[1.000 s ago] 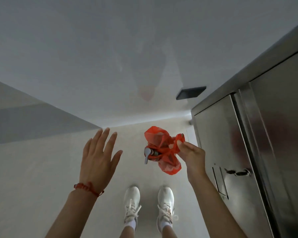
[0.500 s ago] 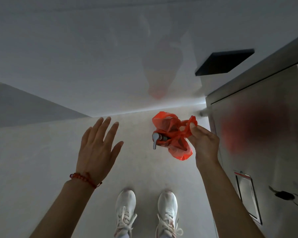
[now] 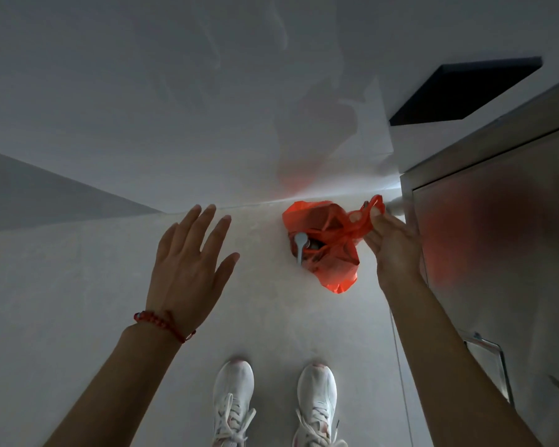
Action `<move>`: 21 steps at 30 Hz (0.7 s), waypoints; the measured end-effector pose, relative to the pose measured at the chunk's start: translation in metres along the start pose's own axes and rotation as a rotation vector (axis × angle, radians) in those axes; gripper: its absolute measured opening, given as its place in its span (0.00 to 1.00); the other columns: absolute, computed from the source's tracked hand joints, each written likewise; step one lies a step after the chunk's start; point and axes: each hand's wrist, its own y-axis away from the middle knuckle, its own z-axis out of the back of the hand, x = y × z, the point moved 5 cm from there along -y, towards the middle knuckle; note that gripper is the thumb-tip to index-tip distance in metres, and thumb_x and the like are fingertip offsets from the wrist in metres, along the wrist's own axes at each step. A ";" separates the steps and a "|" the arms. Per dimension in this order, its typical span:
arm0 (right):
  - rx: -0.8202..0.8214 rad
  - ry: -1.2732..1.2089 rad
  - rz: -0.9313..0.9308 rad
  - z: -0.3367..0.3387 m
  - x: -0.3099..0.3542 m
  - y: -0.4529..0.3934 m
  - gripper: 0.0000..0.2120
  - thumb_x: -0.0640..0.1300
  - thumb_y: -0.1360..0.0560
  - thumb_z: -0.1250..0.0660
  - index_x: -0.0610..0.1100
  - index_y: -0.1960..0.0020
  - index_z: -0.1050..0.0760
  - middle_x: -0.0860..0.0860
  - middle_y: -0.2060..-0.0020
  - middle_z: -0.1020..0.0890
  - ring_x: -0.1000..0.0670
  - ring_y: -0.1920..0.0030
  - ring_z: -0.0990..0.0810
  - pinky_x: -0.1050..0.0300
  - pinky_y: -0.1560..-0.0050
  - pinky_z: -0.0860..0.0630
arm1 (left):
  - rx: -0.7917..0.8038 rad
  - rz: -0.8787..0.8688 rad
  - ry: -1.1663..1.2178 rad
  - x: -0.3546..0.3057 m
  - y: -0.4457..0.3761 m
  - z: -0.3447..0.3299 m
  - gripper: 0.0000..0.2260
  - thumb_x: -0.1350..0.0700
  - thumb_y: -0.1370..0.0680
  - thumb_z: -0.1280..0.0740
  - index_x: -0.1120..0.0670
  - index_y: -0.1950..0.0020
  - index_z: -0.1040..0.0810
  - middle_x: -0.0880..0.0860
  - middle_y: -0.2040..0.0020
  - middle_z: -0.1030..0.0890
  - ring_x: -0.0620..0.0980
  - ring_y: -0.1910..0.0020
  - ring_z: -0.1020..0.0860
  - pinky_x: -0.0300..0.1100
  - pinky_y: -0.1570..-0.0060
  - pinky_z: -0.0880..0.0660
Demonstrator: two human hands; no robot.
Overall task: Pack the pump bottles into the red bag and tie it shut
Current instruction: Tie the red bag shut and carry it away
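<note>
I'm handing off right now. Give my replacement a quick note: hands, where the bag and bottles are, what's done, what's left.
Right hand: fingers pinch the handles of the red bag, which hangs above the floor.
Left hand: open, empty, apart from the bag.
Pump bottle: in the bag, grey pump head poking out. Others cannot be seen.
Done: bagging, apparently.
Left: check the knot; it is unclear whether it is tied.

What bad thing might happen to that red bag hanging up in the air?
The right hand alone pinches the red bag by its handles, so it might slip and drop to the floor. A grey pump head pokes out through a gap, so a bottle might slide out. The left hand is open, not supporting it.
</note>
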 end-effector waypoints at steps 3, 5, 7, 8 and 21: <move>0.005 0.062 0.031 -0.001 0.007 -0.010 0.06 0.36 0.26 0.34 0.42 0.60 0.21 0.54 0.72 0.16 0.51 0.63 0.19 0.55 0.52 0.23 | -0.004 -0.005 0.002 -0.002 -0.003 -0.003 0.30 0.42 0.22 0.55 0.62 0.36 0.29 0.66 0.35 0.28 0.66 0.35 0.31 0.63 0.40 0.32; 0.016 0.090 0.042 0.000 0.009 -0.012 0.06 0.37 0.26 0.35 0.42 0.60 0.21 0.55 0.73 0.16 0.53 0.65 0.18 0.58 0.56 0.23 | -0.006 -0.007 0.008 -0.005 -0.005 -0.005 0.30 0.42 0.22 0.56 0.62 0.36 0.29 0.66 0.35 0.28 0.66 0.34 0.31 0.63 0.40 0.33; 0.036 0.081 0.036 0.002 0.008 -0.013 0.06 0.37 0.26 0.35 0.42 0.59 0.21 0.54 0.72 0.16 0.54 0.66 0.17 0.61 0.59 0.21 | -0.007 -0.012 0.012 -0.009 -0.007 -0.007 0.30 0.42 0.22 0.56 0.62 0.36 0.29 0.66 0.36 0.27 0.66 0.35 0.31 0.63 0.41 0.32; 0.048 0.067 0.029 0.003 0.007 -0.013 0.06 0.37 0.25 0.36 0.41 0.59 0.21 0.53 0.71 0.16 0.54 0.66 0.17 0.61 0.60 0.21 | -0.006 -0.015 0.013 -0.011 -0.008 -0.008 0.30 0.42 0.22 0.56 0.62 0.36 0.29 0.66 0.36 0.27 0.66 0.35 0.31 0.63 0.41 0.32; 0.045 0.065 -0.012 0.005 -0.014 -0.002 0.04 0.35 0.27 0.34 0.36 0.54 0.21 0.41 0.59 0.18 0.41 0.53 0.20 0.46 0.43 0.23 | 0.019 -0.048 0.004 -0.022 -0.012 -0.021 0.30 0.42 0.22 0.57 0.61 0.36 0.29 0.66 0.36 0.27 0.66 0.36 0.30 0.62 0.41 0.33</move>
